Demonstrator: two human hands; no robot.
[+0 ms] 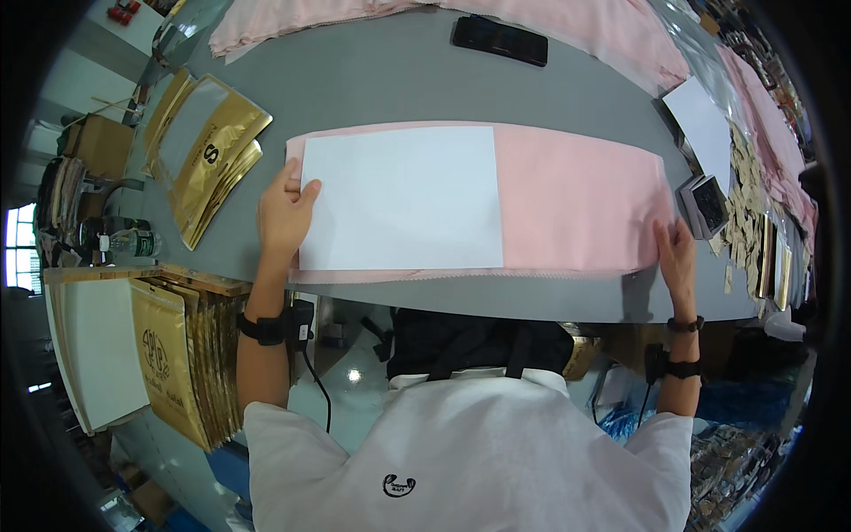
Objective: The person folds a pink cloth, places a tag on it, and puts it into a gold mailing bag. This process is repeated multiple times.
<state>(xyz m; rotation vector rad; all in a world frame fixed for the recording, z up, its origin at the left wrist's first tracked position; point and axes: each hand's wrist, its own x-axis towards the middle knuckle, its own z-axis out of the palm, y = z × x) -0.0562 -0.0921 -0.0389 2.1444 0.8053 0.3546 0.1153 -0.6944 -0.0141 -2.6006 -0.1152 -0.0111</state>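
Note:
A folded length of pink fabric (578, 199) lies across the grey table in front of me. On its left part rests a white rectangular board (401, 198), with a narrow pink margin showing along its left, top and bottom edges. My left hand (287, 213) grips the fabric's left end, the thumb lying over the board's edge. At the opposite end, my right hand (675, 249) pinches the fabric's right edge, which looks slightly blurred and raised. The tips of some fingers on both hands are hidden.
A black phone (500, 41) lies near pink fabric piled at the far edge (572, 26). Gold pouches (211, 156) stand left, more (163, 352) fill a wooden-edged bin. At right are a small dark box (706, 207), a white sheet (705, 130) and loose beige tags (744, 213).

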